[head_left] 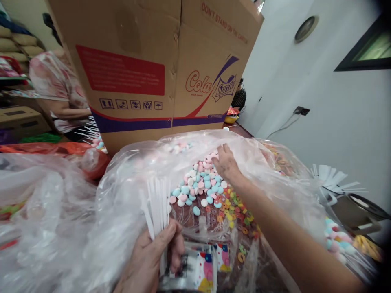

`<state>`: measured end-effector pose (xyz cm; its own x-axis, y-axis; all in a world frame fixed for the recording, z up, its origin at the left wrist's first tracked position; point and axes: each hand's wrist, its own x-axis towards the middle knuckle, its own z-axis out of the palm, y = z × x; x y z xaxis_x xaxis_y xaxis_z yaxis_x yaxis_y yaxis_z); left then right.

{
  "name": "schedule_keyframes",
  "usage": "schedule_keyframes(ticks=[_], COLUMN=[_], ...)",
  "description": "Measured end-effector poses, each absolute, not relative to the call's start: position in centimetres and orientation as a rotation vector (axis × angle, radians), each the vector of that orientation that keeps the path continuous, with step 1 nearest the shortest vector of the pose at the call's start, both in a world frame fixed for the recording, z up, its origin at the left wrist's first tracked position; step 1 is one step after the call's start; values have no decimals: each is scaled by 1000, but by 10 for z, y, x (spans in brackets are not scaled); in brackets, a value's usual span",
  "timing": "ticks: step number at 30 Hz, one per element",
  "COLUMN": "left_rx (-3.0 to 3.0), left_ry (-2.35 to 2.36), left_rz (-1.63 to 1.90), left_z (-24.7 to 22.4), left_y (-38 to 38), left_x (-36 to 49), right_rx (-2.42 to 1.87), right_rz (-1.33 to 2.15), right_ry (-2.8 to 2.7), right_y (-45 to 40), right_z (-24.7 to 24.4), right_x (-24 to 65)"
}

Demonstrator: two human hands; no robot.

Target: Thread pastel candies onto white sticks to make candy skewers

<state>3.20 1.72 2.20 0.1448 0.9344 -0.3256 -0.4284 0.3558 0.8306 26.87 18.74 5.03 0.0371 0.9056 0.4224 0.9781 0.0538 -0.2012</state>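
My left hand (152, 254), low in the centre, is closed round a bundle of flat white sticks (157, 203) that fan upward. Beneath and beside it lie shiny packets (195, 270) with coloured dots. My right hand (226, 165) reaches forward onto the clear plastic at the back edge of a pile of pink, blue and white candies (201, 183); its fingers are apart and slightly bent, and nothing shows in them. Small ring-shaped candies (235, 209) in red, yellow, orange and green lie below my right forearm.
A large cardboard box (137, 61) stands behind the plastic bags. At the left is a person in a patterned shirt (58, 81), near more plastic (45, 219). On the right, white strips (330, 177) stick out by a dark container (354, 213), with more candies (336, 236) below.
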Motion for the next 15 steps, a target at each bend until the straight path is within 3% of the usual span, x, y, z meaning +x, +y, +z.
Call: schedule_keyframes(ticks=[5, 10, 15], left_rx=[672, 730, 765], left_ry=[978, 1018, 984], left_rz=[1079, 1264, 1220], left_z=[15, 17, 17], left_y=[26, 55, 60], left_x=[30, 14, 16], right_rx=[-1942, -1874, -1709], right_rz=[-389, -329, -284], right_ry=[-2013, -2249, -2452], right_y=[221, 221, 209], right_z=[65, 47, 26], right_x=[290, 270, 227])
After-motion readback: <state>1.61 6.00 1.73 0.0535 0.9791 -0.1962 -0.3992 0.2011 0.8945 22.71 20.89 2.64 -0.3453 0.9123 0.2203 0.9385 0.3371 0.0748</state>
